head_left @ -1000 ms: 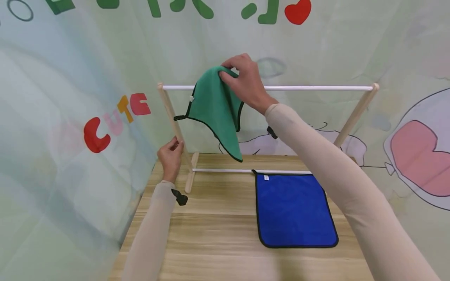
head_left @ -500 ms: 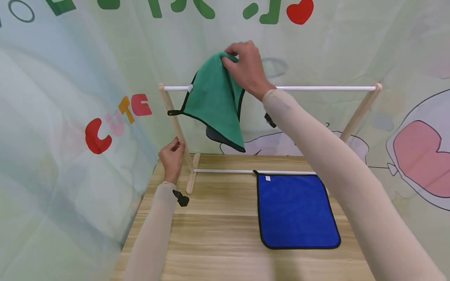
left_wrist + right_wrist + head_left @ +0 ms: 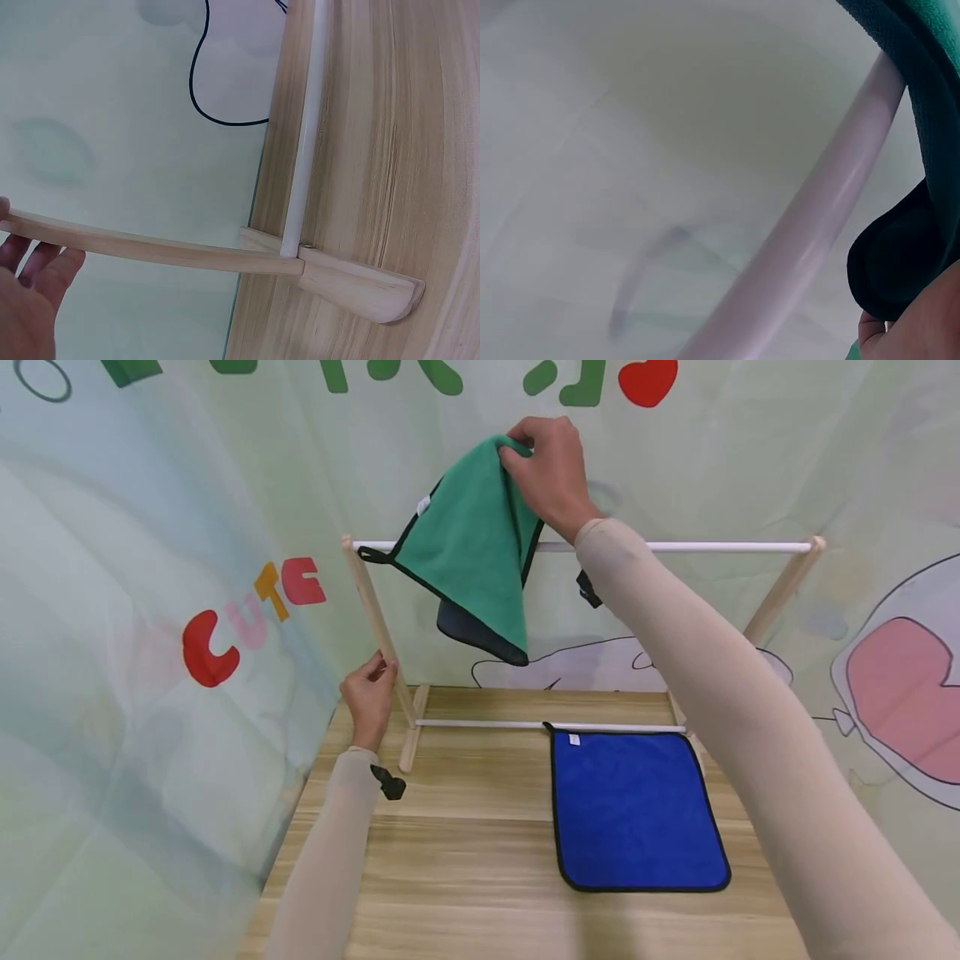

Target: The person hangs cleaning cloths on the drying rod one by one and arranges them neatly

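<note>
My right hand (image 3: 551, 468) pinches a green cloth (image 3: 472, 535) with black edging, lifted above the rack's white top rail (image 3: 727, 547). The cloth hangs from the fingers in folds, overlapping the rail in the head view. Its black loop points left, and a dark grey flap shows below. In the right wrist view the rail (image 3: 802, 225) passes close by the cloth's dark edge (image 3: 907, 255). My left hand (image 3: 369, 697) holds the rack's left wooden post (image 3: 371, 602); the left wrist view shows fingers on both sides of the post (image 3: 150, 247).
A blue cloth (image 3: 637, 810) with black edging lies flat on the wooden table (image 3: 450, 877), its far edge at the rack's white lower bar (image 3: 480, 723). Behind stands a printed backdrop curtain (image 3: 247, 468). The rack's right post (image 3: 783, 589) is partly hidden by my right arm.
My right hand has risen and moved slightly right, lifting the green cloth higher past the top rail. The left hand stays on the post. The blue cloth has not moved.
</note>
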